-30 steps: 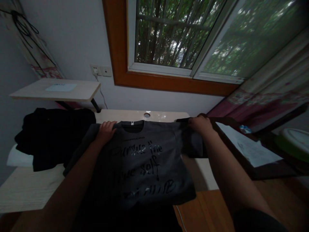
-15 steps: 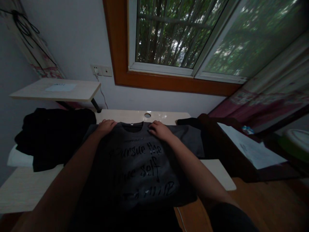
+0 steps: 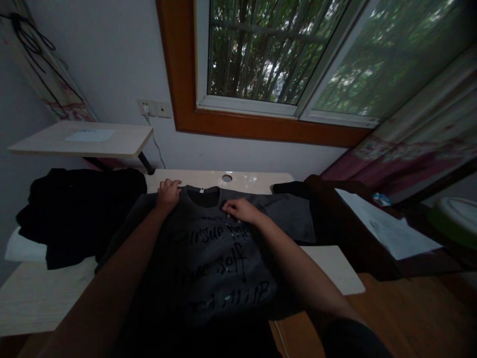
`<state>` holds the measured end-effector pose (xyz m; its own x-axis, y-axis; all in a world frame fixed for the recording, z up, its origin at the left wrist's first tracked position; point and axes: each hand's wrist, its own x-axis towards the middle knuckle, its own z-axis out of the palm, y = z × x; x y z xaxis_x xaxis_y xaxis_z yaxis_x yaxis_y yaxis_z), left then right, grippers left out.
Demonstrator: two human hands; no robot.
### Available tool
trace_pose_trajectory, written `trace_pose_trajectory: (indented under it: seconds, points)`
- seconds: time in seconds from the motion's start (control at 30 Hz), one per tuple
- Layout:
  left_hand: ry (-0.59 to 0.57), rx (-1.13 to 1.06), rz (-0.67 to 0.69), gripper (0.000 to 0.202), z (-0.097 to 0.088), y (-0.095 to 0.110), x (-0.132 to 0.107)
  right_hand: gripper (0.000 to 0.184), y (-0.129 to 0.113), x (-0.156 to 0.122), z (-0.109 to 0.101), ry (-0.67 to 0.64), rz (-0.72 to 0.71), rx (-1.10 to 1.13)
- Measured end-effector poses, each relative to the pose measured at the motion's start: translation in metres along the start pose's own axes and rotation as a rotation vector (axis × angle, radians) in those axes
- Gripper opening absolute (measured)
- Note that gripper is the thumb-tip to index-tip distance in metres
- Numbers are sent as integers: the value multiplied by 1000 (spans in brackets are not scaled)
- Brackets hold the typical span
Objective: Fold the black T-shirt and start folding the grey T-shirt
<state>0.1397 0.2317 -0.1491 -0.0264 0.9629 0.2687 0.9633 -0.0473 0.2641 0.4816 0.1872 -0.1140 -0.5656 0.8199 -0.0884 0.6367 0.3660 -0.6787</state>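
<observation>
A dark grey T-shirt point(image 3: 219, 258) with black lettering lies spread face up on a pale wooden table point(image 3: 328, 268). My left hand point(image 3: 167, 193) grips the shirt's left shoulder by the collar, fingers curled on the cloth. My right hand point(image 3: 240, 210) rests on the chest just below the collar, fingers bent and pressing the fabric. The shirt's right sleeve point(image 3: 294, 219) lies flat toward the table's right side.
A heap of black clothes point(image 3: 78, 209) lies on the table's left, over something white. A small raised shelf point(image 3: 82, 139) stands behind it. A dark chair with papers point(image 3: 383, 228) sits at the right. A window and wall close the far side.
My right hand left the right sleeve, came to the collar, then slid a little down onto the chest. My left hand stayed at the left shoulder.
</observation>
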Motion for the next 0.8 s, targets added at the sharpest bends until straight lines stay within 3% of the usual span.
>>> trace_pose_trajectory:
  seconds: [0.1, 0.17, 0.23, 0.33, 0.43, 0.53, 0.63, 0.8]
  points:
    - [0, -7, -21, 41, 6, -4, -3, 21, 14, 11, -18, 305, 53, -148]
    - [0, -9, -33, 42, 5, -9, -4, 19, 25, 20, -27, 439, 67, -298]
    - [-16, -12, -45, 43, 1, -18, -4, 22, 35, 28, -33, 435, 84, -397]
    - [-81, -20, -66, 43, -6, -38, -1, 34, 46, 39, -37, 289, 118, -464]
    - [-142, -15, -48, 36, -12, -58, 4, 29, 51, 45, -40, 199, 142, -495]
    - [-155, -4, -11, 26, -15, -65, 10, 23, 54, 46, -44, 189, 147, -503]
    - [-122, 12, 6, 23, -15, -55, 15, 23, 56, 44, -50, 230, 173, -520]
    - [32, 96, -18, 24, -15, -18, 17, 27, 51, 40, -55, 338, 232, -577]
